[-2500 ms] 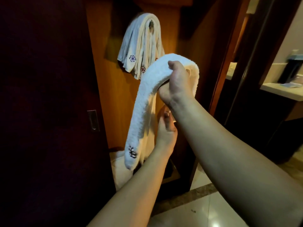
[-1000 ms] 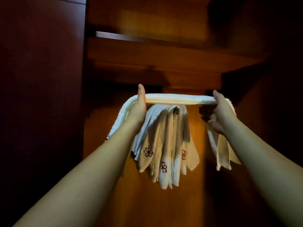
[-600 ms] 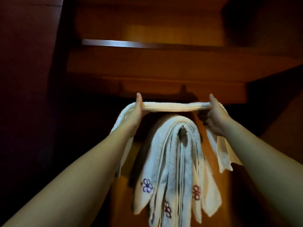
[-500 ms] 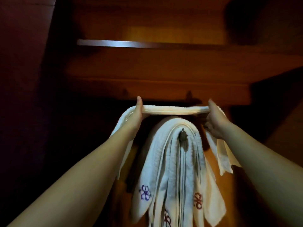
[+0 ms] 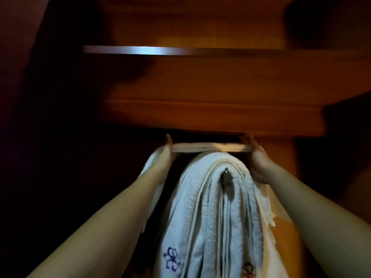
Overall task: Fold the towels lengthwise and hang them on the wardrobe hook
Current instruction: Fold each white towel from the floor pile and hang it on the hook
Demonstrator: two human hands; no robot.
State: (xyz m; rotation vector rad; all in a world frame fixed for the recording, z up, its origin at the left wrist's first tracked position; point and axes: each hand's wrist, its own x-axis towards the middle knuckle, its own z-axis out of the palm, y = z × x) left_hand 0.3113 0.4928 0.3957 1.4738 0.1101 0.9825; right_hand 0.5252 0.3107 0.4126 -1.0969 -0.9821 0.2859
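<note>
Folded towel (image 5: 208, 147) stretched between left hand (image 5: 163, 157), right hand (image 5: 258, 160).

Two bare forearms in view, no sleeves, no watch, no bracelets. Left hand (image 5: 164, 157) bare: no glove, no ring visible, thumb tip showing. Right hand (image 5: 259, 165) bare too, ungloved, no visible jewellery. Nails too dim to judge. Both arms smooth, unmarked, no tattoos or bandages seen. Upper arms and clothing out of frame.

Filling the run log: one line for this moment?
step: hanging | hands: left hand, right hand hold folded towel | above: hook, hung towels
</note>
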